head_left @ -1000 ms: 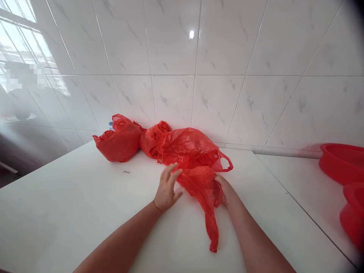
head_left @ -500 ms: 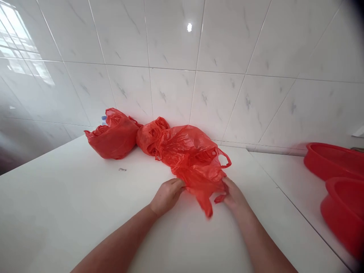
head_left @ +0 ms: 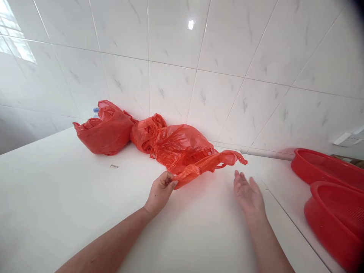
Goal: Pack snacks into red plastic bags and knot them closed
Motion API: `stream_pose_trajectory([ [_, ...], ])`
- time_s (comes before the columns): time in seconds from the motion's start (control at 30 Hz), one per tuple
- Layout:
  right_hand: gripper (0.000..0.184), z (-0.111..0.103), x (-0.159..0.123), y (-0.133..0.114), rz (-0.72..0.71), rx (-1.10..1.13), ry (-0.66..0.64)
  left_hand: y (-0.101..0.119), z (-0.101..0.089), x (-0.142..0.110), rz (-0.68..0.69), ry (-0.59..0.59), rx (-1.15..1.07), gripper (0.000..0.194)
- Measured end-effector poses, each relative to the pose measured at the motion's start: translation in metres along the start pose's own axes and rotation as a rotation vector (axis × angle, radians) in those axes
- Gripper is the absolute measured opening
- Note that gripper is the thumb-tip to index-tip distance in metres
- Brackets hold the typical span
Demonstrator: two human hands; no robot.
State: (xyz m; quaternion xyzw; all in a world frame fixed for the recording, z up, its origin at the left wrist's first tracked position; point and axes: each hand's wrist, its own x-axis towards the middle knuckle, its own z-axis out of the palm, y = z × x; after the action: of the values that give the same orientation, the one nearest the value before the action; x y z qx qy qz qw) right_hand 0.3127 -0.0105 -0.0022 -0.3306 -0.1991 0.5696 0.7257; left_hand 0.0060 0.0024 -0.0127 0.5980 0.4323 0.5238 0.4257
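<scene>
My left hand [head_left: 161, 191] pinches the near end of a thin red plastic bag [head_left: 204, 164] between thumb and fingers. The bag stretches away to the right above the white tabletop, its handle end loose. To the right of it is my right hand [head_left: 249, 195], palm up with fingers apart, touching nothing. Behind the held bag lies a crumpled red plastic bag [head_left: 184, 138], and the two overlap, so their border is hard to make out. Further left sit a rolled-up red bag [head_left: 146, 132] and a fuller, bunched red bag [head_left: 106, 131].
Two red plastic baskets [head_left: 315, 197] stand on the surface at the right. A blue-capped bottle [head_left: 96, 112] shows partly behind the leftmost bag. A small scrap [head_left: 114, 166] lies on the white table [head_left: 71, 197]. White tiles [head_left: 170, 38] line the wall behind.
My right hand has let go of the bag and moved right, opening. The bag's free end now extends to the right. My left hand still grips it, and the view has shifted slightly.
</scene>
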Motion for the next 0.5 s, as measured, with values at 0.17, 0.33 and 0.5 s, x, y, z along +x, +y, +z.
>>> stream_pose_trajectory([
  [0.17, 0.028, 0.031, -0.016, 0.035, 0.264, -0.418, -0.242, 0.005, 0.006, -0.007, 0.103, -0.190, 0.054, 0.014],
  [0.33, 0.033, 0.070, -0.044, 0.058, 0.095, -0.684, -0.456, 0.010, 0.013, -0.018, 0.170, -0.582, 0.072, 0.033],
  [0.5, 0.016, 0.081, -0.058, 0.069, -0.048, -1.032, -0.424, 0.012, 0.016, -0.020, 0.067, -0.421, -0.002, 0.044],
])
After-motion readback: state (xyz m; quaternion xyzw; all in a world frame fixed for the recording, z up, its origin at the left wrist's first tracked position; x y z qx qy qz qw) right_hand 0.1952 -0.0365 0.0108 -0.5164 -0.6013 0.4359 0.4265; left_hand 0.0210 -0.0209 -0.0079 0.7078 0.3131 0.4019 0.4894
